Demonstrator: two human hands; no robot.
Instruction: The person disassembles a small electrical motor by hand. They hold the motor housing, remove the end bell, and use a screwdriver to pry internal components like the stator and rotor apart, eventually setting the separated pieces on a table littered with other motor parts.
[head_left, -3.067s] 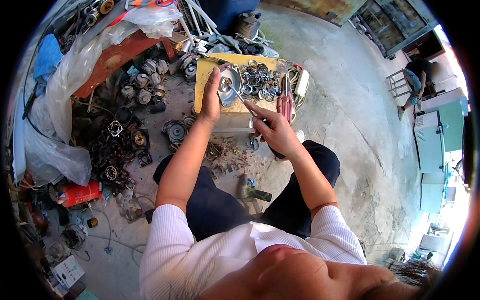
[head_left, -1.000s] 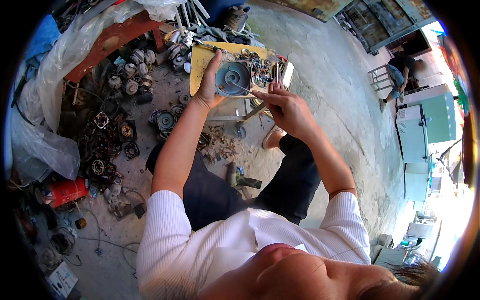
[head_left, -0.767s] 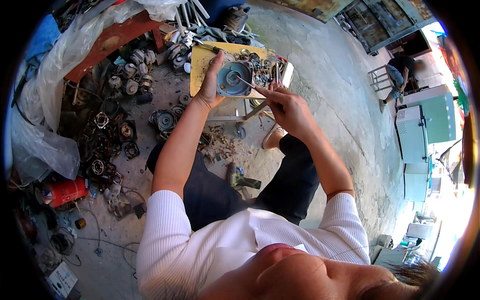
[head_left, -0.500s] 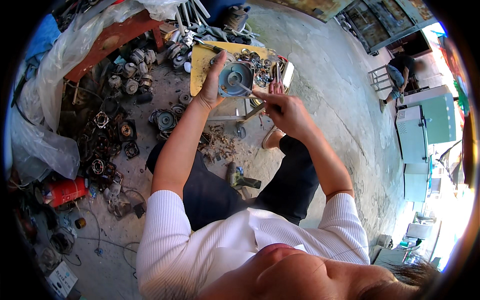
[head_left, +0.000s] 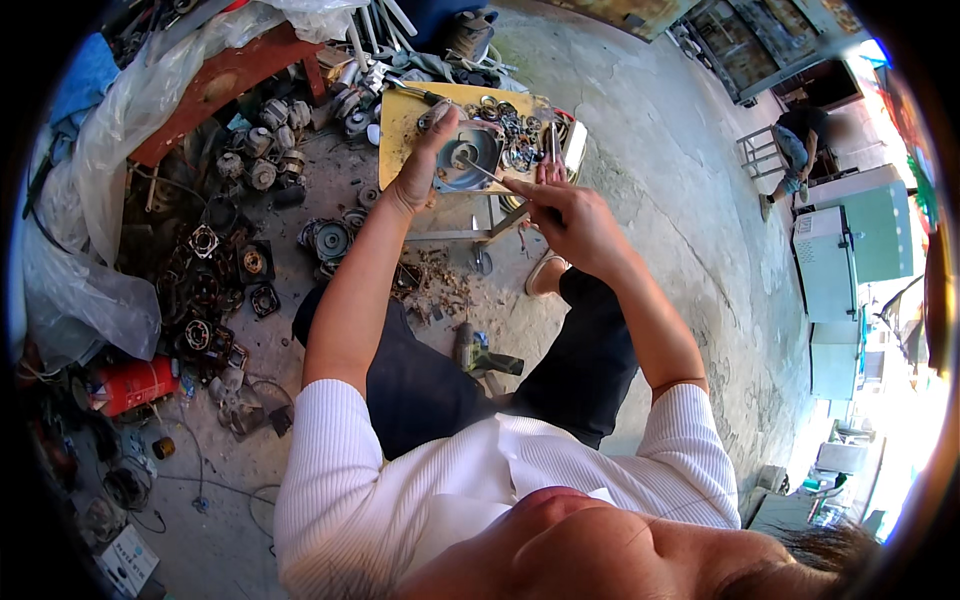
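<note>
A square-edged grey metal motor housing (head_left: pixel 485 150) with a round, stepped hollow is held in my left hand (head_left: pixel 420 170), thumb up along its left side. The hollow faces me, over the near edge of a yellow-topped small table (head_left: pixel 404 112). My right hand (head_left: pixel 575 220) is closed on a thin metal rod-like tool (head_left: pixel 483 171), perhaps a screwdriver; its handle is hidden in the fingers. The tool's tip reaches into the hollow by the central hub. Several metal rings and small parts (head_left: pixel 522 130) lie on the tabletop behind. Beside them is a red-handled tool (head_left: pixel 553 160).
A green cordless drill (head_left: pixel 485 357) stands on the floor between my legs, with scattered debris (head_left: pixel 440 285) beyond it. Motor parts (head_left: pixel 210 330) are heaped at left, near a red container (head_left: pixel 135 385). Another person (head_left: pixel 795 140) bends at far right, near pale green cabinets (head_left: pixel 825 260).
The housing has tilted and shifted slightly in my left hand. The tool's tip has moved left and up, closer to the central hub.
</note>
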